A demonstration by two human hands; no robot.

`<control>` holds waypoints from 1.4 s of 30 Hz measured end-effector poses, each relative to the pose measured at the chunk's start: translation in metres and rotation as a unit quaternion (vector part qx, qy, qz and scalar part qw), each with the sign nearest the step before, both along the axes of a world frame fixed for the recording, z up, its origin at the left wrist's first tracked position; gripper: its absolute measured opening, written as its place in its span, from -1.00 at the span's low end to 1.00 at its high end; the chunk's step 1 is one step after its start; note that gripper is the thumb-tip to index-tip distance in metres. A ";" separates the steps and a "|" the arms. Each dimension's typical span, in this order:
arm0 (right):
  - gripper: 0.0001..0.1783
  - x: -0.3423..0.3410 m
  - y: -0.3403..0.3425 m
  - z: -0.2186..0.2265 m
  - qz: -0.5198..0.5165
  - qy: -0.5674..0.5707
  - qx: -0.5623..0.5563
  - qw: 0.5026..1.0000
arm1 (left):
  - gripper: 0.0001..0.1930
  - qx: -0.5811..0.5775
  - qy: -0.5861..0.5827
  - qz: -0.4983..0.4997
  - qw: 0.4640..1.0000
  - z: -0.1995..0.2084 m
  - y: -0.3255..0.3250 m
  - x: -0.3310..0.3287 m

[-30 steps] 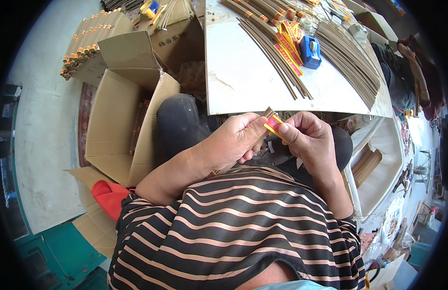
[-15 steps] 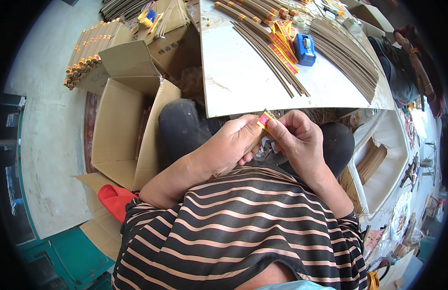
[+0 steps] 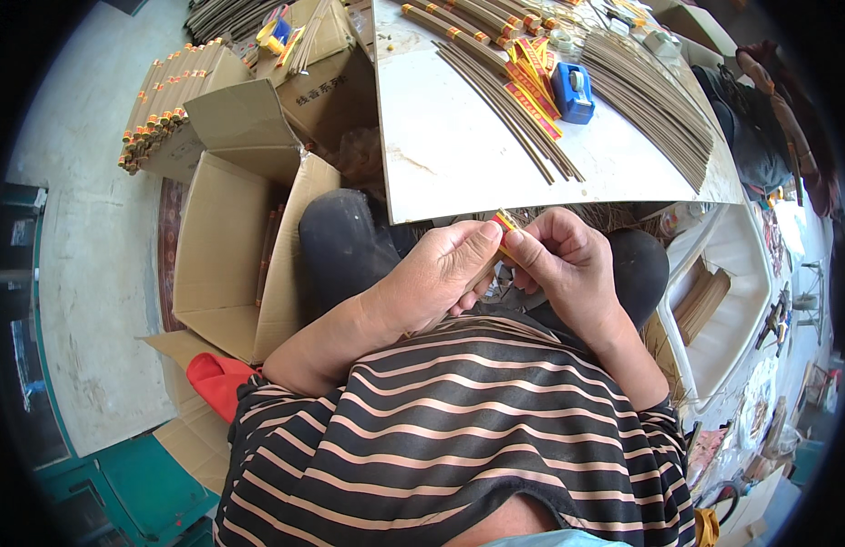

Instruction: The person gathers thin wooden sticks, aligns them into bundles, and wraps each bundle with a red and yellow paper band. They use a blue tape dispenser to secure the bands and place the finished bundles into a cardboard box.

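Note:
Over my lap, my left hand is wrapped round a thin bundle of brown incense sticks, its thumb pressing near the bundle's upper end. A red and yellow paper band sits round that end. My right hand pinches the same end between thumb and fingers, touching the band. Most of the bundle is hidden behind my fingers. Ahead on the white table lie loose incense sticks, red and yellow paper strips and a blue tape dispenser.
A wide row of loose sticks covers the table's right side, and banded bundles lie at its far edge. An open cardboard box stands left of my knee. More banded bundles are stacked beyond it. A white tub sits at right.
My left thumb has moved up over the band, covering its face. The band and bundle end appear turned, showing less red. Both hands stay in nearly the same place.

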State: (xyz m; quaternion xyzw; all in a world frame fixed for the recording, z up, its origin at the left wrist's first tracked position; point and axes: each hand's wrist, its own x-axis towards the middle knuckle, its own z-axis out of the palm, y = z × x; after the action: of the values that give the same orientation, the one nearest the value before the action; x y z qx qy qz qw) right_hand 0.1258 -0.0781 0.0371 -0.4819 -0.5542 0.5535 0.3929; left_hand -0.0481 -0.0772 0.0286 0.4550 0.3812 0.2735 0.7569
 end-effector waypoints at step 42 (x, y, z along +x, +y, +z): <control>-0.61 0.014 0.020 -0.018 -0.067 -0.124 0.300 0.943 | -0.57 0.021 0.045 0.057 0.997 0.010 -0.007 0.010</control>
State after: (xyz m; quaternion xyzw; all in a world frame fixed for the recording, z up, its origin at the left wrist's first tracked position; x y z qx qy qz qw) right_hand 0.1399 -0.0582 0.0190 -0.4420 -0.7056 0.2698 0.4837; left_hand -0.0385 -0.0837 0.0385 0.4605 0.4345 0.3033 0.7121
